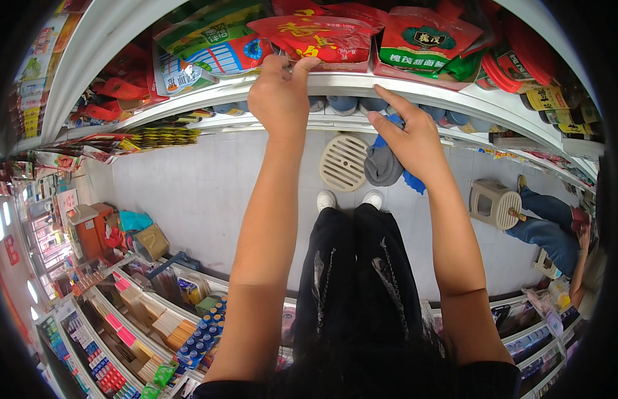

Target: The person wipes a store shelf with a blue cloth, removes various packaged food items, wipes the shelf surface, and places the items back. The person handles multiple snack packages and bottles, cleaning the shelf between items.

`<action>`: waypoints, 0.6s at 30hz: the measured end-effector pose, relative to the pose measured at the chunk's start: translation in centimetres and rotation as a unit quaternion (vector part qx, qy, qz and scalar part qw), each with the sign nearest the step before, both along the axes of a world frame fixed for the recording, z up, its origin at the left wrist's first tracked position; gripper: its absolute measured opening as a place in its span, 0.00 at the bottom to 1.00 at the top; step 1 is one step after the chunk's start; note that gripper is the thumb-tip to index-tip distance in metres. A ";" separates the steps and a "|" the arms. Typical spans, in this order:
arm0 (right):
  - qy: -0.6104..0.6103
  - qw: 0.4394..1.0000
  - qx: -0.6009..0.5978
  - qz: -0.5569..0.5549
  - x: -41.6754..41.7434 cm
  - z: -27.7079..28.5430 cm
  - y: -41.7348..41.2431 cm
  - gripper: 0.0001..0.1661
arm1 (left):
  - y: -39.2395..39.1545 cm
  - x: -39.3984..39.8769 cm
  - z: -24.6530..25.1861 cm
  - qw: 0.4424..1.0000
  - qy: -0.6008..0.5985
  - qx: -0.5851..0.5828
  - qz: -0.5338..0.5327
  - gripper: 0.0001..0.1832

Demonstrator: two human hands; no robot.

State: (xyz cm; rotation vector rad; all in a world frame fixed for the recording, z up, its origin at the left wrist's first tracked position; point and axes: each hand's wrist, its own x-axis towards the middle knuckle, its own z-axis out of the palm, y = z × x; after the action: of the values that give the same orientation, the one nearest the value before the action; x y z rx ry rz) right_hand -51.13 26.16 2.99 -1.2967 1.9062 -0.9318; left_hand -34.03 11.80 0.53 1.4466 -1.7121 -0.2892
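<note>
My left hand (281, 95) is at the front edge of a store shelf (339, 82), its fingers against the red plastic food pouches (329, 37); whether they grip one is hard to tell. Just left of it lies a blue and white packet (219, 57). In my right hand (413, 132) a grey and blue cloth (383, 162) hangs below the palm, with the index finger stretched towards the shelf edge. Beyond that finger stand red and green sauce pouches (423, 45) in a carton.
A round slatted plastic stool (344, 162) stands before my feet. Jars with red lids (508, 70) fill the shelf's right end. At right, a person in jeans (548, 224) is beside another stool (493, 204). Stocked shelves (139, 319) run behind me.
</note>
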 end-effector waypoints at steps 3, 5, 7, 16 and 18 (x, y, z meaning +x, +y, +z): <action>0.033 0.995 -0.087 -0.031 0.0 -0.8 0.2 0.34 | 0.4 0.3 -0.3 0.996 0.068 -0.021 -0.054 0.16; 0.035 0.995 -0.080 -0.046 -0.5 -1.2 0.5 0.33 | 0.4 0.2 -0.5 0.990 0.106 -0.035 -0.080 0.14; 0.034 0.995 -0.075 -0.055 -0.9 -1.5 0.9 0.33 | 0.5 0.1 -0.8 0.990 0.115 -0.017 -0.079 0.13; 0.042 0.995 -0.072 -0.047 -2.0 -2.0 1.2 0.33 | 0.5 -0.3 -1.1 0.997 0.071 -0.028 -0.033 0.13; 0.056 0.995 -0.069 -0.048 -2.0 -1.9 1.2 0.33 | 0.7 -0.1 -0.9 0.995 0.085 -0.016 -0.042 0.13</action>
State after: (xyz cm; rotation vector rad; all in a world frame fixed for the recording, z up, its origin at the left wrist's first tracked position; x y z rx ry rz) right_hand -53.10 27.34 1.04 -1.3725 2.0364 -1.0759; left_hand -34.17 12.48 -0.34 1.2911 -1.6327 -0.4174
